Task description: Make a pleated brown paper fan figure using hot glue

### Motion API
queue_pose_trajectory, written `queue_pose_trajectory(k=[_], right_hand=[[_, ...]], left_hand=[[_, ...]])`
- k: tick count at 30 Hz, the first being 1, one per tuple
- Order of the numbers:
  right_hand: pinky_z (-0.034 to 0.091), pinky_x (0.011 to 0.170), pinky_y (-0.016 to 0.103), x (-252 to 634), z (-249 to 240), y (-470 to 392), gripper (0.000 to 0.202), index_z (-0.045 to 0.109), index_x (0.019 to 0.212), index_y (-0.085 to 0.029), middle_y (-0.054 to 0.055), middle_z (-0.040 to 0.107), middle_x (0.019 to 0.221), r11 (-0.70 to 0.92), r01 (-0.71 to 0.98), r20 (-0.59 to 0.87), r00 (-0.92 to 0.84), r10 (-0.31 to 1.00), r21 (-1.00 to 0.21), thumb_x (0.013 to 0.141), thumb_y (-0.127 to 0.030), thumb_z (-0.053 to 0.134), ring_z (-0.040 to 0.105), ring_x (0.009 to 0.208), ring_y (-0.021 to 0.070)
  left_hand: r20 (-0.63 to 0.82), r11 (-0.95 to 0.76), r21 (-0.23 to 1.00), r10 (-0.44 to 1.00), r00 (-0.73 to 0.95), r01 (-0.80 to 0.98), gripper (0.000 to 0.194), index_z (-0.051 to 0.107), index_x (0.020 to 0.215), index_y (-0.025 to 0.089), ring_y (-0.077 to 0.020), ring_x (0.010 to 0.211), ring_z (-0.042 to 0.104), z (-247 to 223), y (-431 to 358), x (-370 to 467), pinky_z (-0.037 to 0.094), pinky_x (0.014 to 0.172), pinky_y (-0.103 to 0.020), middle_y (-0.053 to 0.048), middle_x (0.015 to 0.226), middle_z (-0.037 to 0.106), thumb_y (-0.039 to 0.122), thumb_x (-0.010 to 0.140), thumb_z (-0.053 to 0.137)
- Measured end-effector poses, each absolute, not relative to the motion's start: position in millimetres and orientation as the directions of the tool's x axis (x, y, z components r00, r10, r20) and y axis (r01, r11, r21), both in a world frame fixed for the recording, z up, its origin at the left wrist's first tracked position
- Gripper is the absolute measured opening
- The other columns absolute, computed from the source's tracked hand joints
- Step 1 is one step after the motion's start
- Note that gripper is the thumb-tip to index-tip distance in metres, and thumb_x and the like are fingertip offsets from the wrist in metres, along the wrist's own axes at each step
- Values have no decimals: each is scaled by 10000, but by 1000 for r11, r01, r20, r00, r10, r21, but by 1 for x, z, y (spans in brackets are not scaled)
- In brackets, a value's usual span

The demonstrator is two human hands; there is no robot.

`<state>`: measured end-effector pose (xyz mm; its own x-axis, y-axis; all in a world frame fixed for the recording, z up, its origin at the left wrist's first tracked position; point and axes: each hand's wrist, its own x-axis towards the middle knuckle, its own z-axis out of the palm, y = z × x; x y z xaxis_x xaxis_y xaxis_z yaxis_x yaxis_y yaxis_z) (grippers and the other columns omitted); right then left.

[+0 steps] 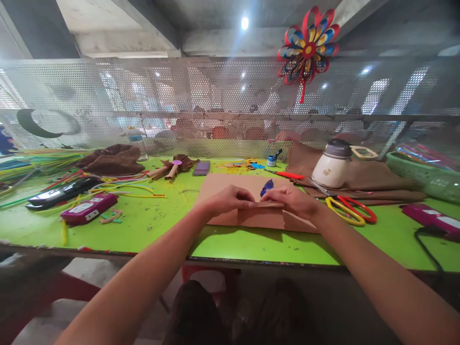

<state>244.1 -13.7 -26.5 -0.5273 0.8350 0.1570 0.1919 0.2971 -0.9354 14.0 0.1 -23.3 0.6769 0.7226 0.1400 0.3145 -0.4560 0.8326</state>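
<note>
A sheet of brown paper or card (223, 184) lies on the green table in front of me. Above its near part, a smaller brown strip (262, 215) is held up between my hands. My left hand (233, 198) pinches its left end, fingers closed. At the right end, my right hand (290, 199) is closed on the same strip. A small dark blue object (267, 187) rests on the sheet just beyond my right fingertips. What exactly the strip is cannot be made out.
Scissors (350, 211), a cream bottle (331, 165) and brown cloth (381, 177) are at the right. Left are purple devices (89, 209), a black object (63, 192) and coloured strands. A paint jar (271, 161) stands at the back, before a perforated screen (172, 96).
</note>
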Motion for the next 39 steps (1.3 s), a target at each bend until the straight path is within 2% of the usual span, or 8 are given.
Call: queue_pose_trajectory(k=[4,8,14,20,25,27,31,39], right_hand=[[468,752,318,246,-22,-22,336,671,989,-214,58,651,900,170,-141,218,-497,840,-975,750,-444,613,593,815,181],[476,763,300,243,-23,-30,437,642,1082,-239,39,652,936,232,-111,243,-688,684,-966,657,-263,735,594,862,179],[457,775,293,241,-22,-31,196,689,882,-160,38,616,876,427,-99,356,-733,580,-899,697,-219,712,572,816,147],[453,760,285,243,-17,-29,228,630,969,-151,47,632,905,504,62,335,-677,655,-861,811,-310,588,564,838,149],[434,719,281,237,-18,-25,235,640,951,-139,68,655,903,654,466,199,-703,683,-596,851,-281,481,565,802,168],[428,704,281,233,-23,-22,235,651,942,-145,73,667,891,671,550,200,-680,706,-497,845,-258,469,569,780,172],[425,686,267,228,-36,-15,212,662,890,-147,72,675,863,673,587,191,-673,715,-451,832,-244,483,580,767,169],[416,676,258,227,-49,-10,181,648,855,-148,61,654,831,683,610,246,-646,722,-403,835,-275,520,570,753,159]], left_hand=[[90,-124,992,715,693,-1,247,672,817,143,-100,677,502,-24,-2,13,377,661,-237,-7,728,602,321,656,732],[17,69,995,624,781,-78,280,672,759,120,-115,714,516,-28,-9,19,391,725,-264,-17,732,602,284,571,797],[-39,201,977,516,856,-76,272,673,794,110,-117,680,548,-35,-17,31,411,733,-284,-26,713,621,280,609,777],[51,-55,998,677,734,-18,250,678,851,132,-183,844,585,-31,-5,22,436,818,-341,-77,897,664,292,663,722],[240,-287,958,805,543,2,309,645,951,122,-172,891,580,-18,3,15,442,797,-324,-102,956,645,379,797,568],[255,-429,883,778,575,190,344,648,952,130,-167,860,580,-17,0,18,440,768,-308,-89,924,653,421,814,528],[232,-663,492,725,649,565,274,680,884,166,-154,754,561,-24,-6,28,411,671,-265,-40,827,651,395,782,571],[258,-785,138,617,744,603,286,661,814,176,-167,745,526,-35,-8,33,376,646,-264,-48,775,590,415,829,505]])
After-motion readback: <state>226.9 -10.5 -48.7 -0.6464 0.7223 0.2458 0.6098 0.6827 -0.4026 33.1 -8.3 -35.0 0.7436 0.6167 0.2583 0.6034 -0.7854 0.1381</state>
